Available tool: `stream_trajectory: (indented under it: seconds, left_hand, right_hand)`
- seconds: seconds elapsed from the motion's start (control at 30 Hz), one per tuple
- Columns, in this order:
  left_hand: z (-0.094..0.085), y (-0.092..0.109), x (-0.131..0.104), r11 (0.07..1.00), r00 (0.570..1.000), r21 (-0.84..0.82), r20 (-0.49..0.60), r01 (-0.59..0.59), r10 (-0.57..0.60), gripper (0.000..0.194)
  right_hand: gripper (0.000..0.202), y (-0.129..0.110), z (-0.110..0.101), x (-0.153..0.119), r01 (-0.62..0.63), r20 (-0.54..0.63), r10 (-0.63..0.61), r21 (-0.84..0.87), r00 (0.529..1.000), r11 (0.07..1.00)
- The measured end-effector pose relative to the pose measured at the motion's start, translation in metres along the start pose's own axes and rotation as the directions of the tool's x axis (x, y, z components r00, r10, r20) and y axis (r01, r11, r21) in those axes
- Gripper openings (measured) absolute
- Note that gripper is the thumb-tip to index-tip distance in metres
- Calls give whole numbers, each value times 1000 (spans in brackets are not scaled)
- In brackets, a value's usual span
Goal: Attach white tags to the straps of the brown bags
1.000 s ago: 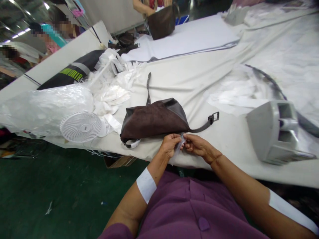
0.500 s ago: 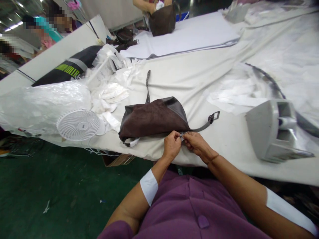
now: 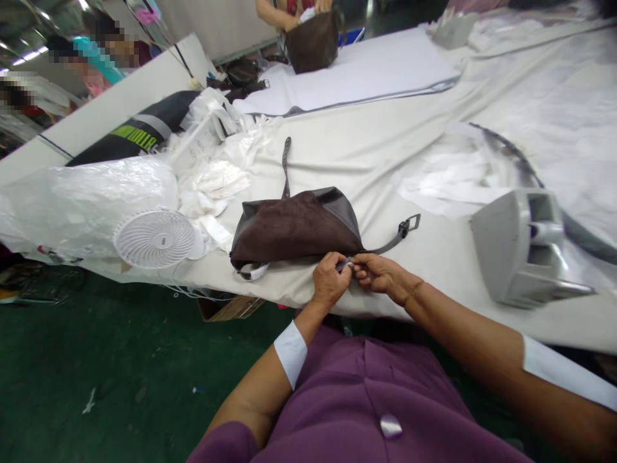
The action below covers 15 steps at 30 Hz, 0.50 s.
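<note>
A dark brown bag [image 3: 294, 228] with grey leather ends lies on its side near the front edge of the table. One strap with punched holes [image 3: 286, 167] stretches away behind it; a buckled strap [image 3: 398, 235] curves out to the right. At the bag's near right corner, my left hand [image 3: 331, 280] is closed, thumb and fingers pinching a small greyish piece [image 3: 344, 263]. My right hand [image 3: 378, 273] pinches at the other end of this piece, fingertips almost touching the left ones. What the piece is, and whether it joins the bag, I cannot make out.
A white fan [image 3: 159, 239] and plastic wrapping [image 3: 96, 193] lie left of the bag. To the right stands a grey tape dispenser-like block [image 3: 515, 251]. Across the cloth-covered table [image 3: 347, 141], another person's hands [image 3: 289, 19] are at a second brown bag [image 3: 313, 44].
Both hands stay pinched together at the bag's corner; the left has turned slightly and shifted a little left. The bag has hardly moved, and the view has shifted slightly.
</note>
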State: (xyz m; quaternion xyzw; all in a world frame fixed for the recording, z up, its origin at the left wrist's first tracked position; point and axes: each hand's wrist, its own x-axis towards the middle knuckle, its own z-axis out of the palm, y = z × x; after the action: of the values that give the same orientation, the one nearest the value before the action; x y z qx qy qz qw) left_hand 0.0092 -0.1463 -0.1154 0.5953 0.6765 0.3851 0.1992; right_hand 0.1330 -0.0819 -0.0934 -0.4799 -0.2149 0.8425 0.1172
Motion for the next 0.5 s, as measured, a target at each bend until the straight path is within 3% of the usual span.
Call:
stream_trajectory:
  seconds: [0.13, 0.23, 0.37, 0.5]
  left_hand:
    - [3, 0, 2, 967, 986, -195, -8, 164, -169, 14]
    - [7, 3, 1, 892, 947, -334, 10, 305, -320, 17]
    - [11, 7, 0, 812, 899, -411, 48, 415, -436, 17]
    - [13, 9, -3, 830, 904, -382, 33, 406, -427, 16]
  right_hand:
    - [5, 14, -7, -10, 211, -73, -201, 178, 977, 961]
    - [10, 30, -7, -10, 350, -158, -325, 173, 933, 921]
    - [17, 37, 2, 1, 396, -118, -381, 154, 917, 905]
    - [15, 30, 9, 12, 390, -179, -360, 172, 916, 905]
